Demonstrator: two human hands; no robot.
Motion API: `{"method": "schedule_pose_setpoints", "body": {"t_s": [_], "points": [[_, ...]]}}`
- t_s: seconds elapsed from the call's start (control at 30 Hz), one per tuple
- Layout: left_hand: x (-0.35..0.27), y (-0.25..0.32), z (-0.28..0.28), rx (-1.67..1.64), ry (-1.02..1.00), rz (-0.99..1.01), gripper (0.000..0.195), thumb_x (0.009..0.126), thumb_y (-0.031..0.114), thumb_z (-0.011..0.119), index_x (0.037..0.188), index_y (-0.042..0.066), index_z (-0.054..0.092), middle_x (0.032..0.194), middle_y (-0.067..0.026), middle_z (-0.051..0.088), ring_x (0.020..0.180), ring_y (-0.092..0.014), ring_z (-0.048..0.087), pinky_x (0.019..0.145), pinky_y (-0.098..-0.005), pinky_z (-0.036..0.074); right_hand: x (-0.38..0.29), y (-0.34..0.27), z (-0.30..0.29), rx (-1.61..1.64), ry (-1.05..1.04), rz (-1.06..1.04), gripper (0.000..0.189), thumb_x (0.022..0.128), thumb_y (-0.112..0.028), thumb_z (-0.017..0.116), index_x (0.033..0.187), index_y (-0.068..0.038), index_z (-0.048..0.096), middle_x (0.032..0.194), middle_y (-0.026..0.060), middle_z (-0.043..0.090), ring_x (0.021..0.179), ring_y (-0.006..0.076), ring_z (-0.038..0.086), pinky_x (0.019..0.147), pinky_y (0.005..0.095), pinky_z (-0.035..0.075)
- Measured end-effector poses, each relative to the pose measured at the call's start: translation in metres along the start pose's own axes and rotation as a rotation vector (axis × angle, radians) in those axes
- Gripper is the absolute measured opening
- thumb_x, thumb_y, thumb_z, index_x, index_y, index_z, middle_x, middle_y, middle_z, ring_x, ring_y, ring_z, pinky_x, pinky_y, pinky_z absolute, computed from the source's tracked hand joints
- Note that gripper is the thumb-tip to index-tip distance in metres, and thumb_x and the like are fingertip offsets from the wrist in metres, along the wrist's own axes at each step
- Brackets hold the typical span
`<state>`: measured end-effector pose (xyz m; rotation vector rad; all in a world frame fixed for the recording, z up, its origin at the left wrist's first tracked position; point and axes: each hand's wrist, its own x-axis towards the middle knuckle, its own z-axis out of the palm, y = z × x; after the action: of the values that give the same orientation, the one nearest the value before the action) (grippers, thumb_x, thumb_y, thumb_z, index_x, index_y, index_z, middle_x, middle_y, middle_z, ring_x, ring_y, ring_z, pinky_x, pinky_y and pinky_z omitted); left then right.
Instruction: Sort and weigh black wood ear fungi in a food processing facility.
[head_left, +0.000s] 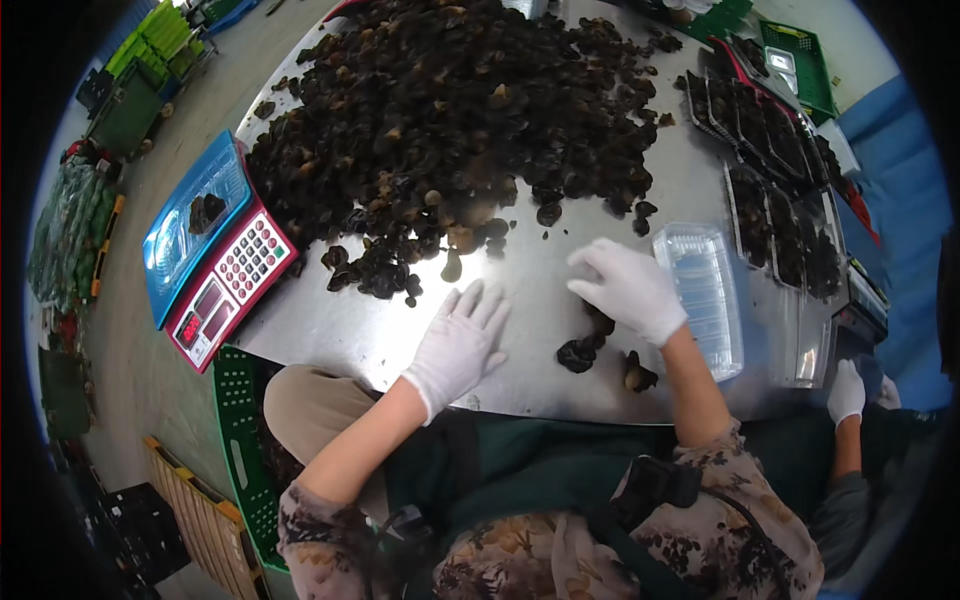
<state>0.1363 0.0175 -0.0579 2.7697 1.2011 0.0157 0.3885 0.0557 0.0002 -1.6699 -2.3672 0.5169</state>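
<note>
My left hand (461, 349), in a white glove, is palm down low over the steel table (540, 296), fingers apart and nothing visible in it. A broad heap of dark wood ear mushrooms (457, 112) lies beyond it. To the right, my gloved right hand (630, 289) has its thumb and curled fingers apart, with no piece visible between them. Part of a mushroom cluster (581, 349) shows beneath its palm, and a single mushroom piece (639, 373) lies near the wrist. Beside that hand is a clear plastic tray (697, 300), its inside bare.
A red scale (232, 281) with a blue pan, holding a clear tray and a few mushrooms, stands left. Filled trays (780, 225) sit right. A green crate (240, 450) is by my knee. A co-worker's gloved hand (847, 391) shows at right.
</note>
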Motion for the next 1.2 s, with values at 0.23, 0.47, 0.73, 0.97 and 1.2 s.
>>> {"method": "schedule_pose_setpoints", "body": {"t_s": [0.23, 0.47, 0.73, 0.97, 1.2], "points": [[-0.063, -0.025, -0.041, 0.171, -0.25, -0.276, 0.061, 0.083, 0.038, 0.064, 0.129, 0.0, 0.052, 0.142, -0.0179, 0.044, 0.134, -0.034, 0.039, 0.112, -0.0475, 0.029, 0.091, -0.018, 0.06, -0.006, 0.092, 0.003, 0.02, 0.084, -0.018, 0.064, 0.102, -0.01, 0.064, 0.098, 0.0071, 0.061, 0.09, 0.0254, 0.062, 0.077, 0.0365, 0.051], [-0.029, -0.03, -0.042, 0.042, 0.077, -0.265, 0.034, 0.085, 0.029, 0.062, 0.111, 0.006, 0.059, 0.106, -0.0112, 0.062, 0.105, -0.028, 0.058, 0.089, -0.0393, 0.045, 0.082, -0.028, 0.066, 0.591, -0.076, 0.063, 0.013, 0.085, -0.013, 0.064, 0.093, -0.002, 0.066, 0.08, 0.0059, 0.066, 0.073, 0.014, 0.06, 0.07, 0.0282, 0.049], [-0.001, -0.035, -0.021, -0.09, 0.04, -0.303, 0.02, 0.086, 0.026, 0.059, 0.1, 0.011, 0.06, 0.083, -0.0087, 0.062, 0.079, -0.027, 0.062, 0.071, -0.0406, 0.048, 0.055, -0.008, 0.042, 0.578, -0.078, 0.108, 0.015, 0.086, -0.016, 0.064, 0.095, -0.004, 0.066, 0.086, 0.0074, 0.066, 0.08, 0.0167, 0.063, 0.074, 0.0305, 0.05], [-0.013, -0.056, -0.014, -0.058, 0.173, -0.376, 0.013, 0.087, 0.024, 0.059, 0.088, 0.011, 0.061, 0.076, -0.0083, 0.063, 0.072, -0.026, 0.063, 0.065, -0.0396, 0.049, 0.02, -0.012, 0.016, 0.011, -0.109, -0.054, 0.021, 0.082, -0.02, 0.067, 0.1, -0.01, 0.065, 0.093, 0.0079, 0.063, 0.08, 0.0258, 0.063, 0.074, 0.0346, 0.051], [-0.015, -0.06, -0.022, -0.11, 0.021, -0.489, 0.017, 0.085, 0.025, 0.061, 0.094, 0.011, 0.064, 0.08, -0.0097, 0.065, 0.08, -0.029, 0.065, 0.071, -0.0425, 0.05, 0.055, -0.056, 0.077, 0.189, 0.004, -0.269, 0.022, 0.082, -0.018, 0.066, 0.103, -0.011, 0.065, 0.088, 0.0072, 0.061, 0.078, 0.0239, 0.062, 0.071, 0.0331, 0.05]]}}
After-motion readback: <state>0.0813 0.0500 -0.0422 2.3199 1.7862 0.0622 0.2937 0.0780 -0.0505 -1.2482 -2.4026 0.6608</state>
